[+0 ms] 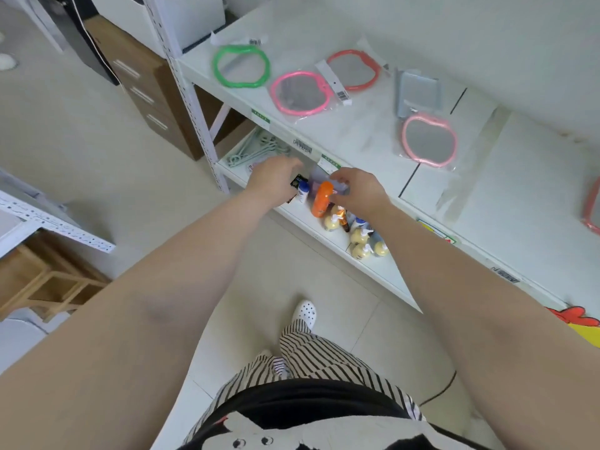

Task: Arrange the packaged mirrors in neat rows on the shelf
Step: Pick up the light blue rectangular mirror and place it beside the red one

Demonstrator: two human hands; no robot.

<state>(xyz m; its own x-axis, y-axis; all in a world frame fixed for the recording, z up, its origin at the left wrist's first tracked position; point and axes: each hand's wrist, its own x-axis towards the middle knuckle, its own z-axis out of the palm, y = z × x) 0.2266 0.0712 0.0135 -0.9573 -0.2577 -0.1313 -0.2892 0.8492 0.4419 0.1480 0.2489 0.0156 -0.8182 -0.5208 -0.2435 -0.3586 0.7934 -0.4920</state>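
Note:
Several packaged apple-shaped mirrors lie loose on the white upper shelf [367,131]: a green one [241,67], a bright pink one [301,93], a red one [354,70] and a pale pink one [428,141]. A grey flat pack [417,92] lies between the red and pale pink mirrors. Another red mirror [591,207] is cut off at the right edge. My right hand [357,190] pinches a greyish see-through pack [319,180] just below the shelf's front edge. My left hand [272,178] is curled beside that pack's left end, its fingertips hidden.
The lower shelf [383,274] holds an orange bottle [321,199], yellow pump bottles [360,246] and pale hangers [256,149]. A brown drawer cabinet [143,89] stands left of the rack post [191,102]. A wooden stool [48,287] is at the far left.

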